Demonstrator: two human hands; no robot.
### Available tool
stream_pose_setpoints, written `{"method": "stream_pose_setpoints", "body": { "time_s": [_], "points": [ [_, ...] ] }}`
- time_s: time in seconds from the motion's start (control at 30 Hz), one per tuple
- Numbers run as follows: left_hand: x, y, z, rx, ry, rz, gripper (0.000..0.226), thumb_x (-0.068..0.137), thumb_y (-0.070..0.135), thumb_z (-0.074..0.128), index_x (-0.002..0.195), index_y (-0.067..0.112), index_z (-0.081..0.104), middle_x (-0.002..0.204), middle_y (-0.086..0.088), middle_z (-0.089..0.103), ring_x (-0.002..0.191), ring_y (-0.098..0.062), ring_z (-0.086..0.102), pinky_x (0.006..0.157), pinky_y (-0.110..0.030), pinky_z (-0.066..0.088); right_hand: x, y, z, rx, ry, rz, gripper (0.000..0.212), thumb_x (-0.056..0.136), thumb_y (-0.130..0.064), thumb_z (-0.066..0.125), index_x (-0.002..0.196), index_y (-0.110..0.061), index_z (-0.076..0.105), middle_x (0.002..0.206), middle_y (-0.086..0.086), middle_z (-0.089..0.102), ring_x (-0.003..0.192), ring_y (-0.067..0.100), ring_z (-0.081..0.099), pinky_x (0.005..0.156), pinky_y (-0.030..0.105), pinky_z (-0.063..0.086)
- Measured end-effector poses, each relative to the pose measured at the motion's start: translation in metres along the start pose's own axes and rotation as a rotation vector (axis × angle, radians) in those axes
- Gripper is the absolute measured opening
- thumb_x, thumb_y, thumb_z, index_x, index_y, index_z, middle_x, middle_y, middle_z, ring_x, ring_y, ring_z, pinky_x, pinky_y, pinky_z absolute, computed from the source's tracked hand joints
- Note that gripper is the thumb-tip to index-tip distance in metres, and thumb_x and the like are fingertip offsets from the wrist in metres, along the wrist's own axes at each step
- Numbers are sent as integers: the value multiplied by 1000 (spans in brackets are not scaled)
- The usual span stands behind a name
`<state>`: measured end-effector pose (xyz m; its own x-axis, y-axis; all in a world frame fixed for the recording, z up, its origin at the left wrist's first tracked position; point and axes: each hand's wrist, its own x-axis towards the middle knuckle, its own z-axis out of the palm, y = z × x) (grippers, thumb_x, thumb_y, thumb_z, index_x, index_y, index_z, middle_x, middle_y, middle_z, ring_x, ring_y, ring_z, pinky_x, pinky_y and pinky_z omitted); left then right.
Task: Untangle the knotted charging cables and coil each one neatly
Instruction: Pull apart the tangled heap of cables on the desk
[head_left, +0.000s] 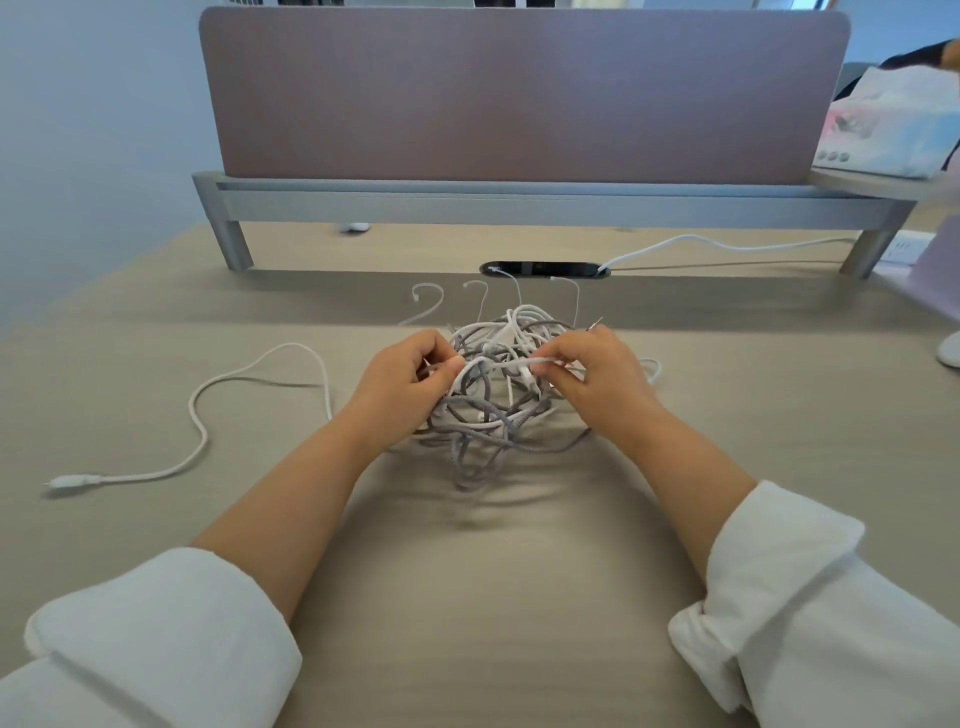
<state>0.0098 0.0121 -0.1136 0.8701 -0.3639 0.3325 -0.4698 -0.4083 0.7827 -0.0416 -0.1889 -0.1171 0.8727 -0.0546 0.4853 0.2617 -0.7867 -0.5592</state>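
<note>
A knotted bundle of grey and white charging cables (488, 415) lies on the beige desk (493, 561) in the middle of the view. My left hand (400, 379) pinches strands at the bundle's left side. My right hand (597, 371) pinches a white cable at the upper right, near a white plug. One white cable (197, 415) trails out of the tangle to the left and ends in a plug near the desk's left edge. Several thin white cable ends (431, 301) poke out behind the bundle.
A mauve partition screen (519, 93) on a grey metal frame (467, 205) stands across the back of the desk. A black cable slot (545, 269) with a white cord (691, 241) lies behind the bundle. A pastel box (893, 135) sits at the right.
</note>
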Motion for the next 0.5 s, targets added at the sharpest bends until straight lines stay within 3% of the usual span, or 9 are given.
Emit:
{"method": "stream_pose_setpoints", "body": {
  "time_s": [0.1,0.23,0.33,0.43,0.5],
  "points": [
    [3,1,-5,79,106,42,22,82,26,67,64,26,55,43,10,47,43,-4,41,48,-14,33,0,-5,3,43,49,-123,30,86,-33,48,64,-15,54,66,-4,53,75,7,38,70,16,30],
    [5,1,-7,52,108,28,16,80,27,70,68,34,64,57,4,60,52,-6,50,57,-21,41,-3,-15,-4,404,-9,-13,29,85,-23,51,61,-6,48,58,-3,45,56,2,39,58,18,33],
    [4,2,-10,212,189,72,7,84,27,66,81,26,72,72,7,65,67,-13,58,65,-25,41,-1,-12,-5,179,14,-52,25,87,-23,59,63,-15,57,53,-7,46,49,5,41,55,22,35],
    [4,-3,-14,415,298,210,15,87,26,62,84,14,71,73,4,55,63,-17,49,62,-26,34,0,-12,-1,-189,133,-131,24,87,-30,62,70,-13,62,59,-5,56,55,12,52,53,28,40],
    [3,-7,-17,477,290,240,12,88,19,61,85,9,67,76,-1,51,63,-24,52,60,-28,37,0,-9,-1,-301,222,-121,19,85,-30,64,77,-13,63,67,2,63,61,23,57,51,29,40]
  ]
}}
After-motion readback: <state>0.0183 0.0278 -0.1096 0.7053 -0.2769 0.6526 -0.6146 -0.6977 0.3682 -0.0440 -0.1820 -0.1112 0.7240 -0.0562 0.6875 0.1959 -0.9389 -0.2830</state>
